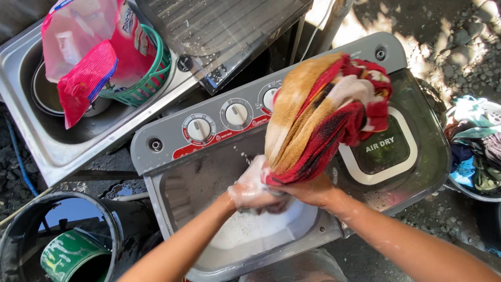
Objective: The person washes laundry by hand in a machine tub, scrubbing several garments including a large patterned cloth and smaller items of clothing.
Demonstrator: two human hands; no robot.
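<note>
A wet towel (pixel 318 109), striped orange, red, cream and black, is bunched upright over the open tub of a grey twin-tub washing machine (pixel 156 143). My right hand (pixel 313 190) grips its lower end from the right. My left hand (pixel 250 190), covered in white suds, clasps the same lower end from the left. Both hands sit just above soapy water (pixel 250 230) in the wash tub.
Three white dials (pixel 236 113) line the machine's panel; a tinted lid (pixel 407 151) covers the right tub. A steel sink (pixel 31 130) at top left holds a green basket (pixel 151 78) and pink bags (pixel 86 78). A dark bucket (pixel 31 219) stands lower left, a laundry basin (pixel 475 151) right.
</note>
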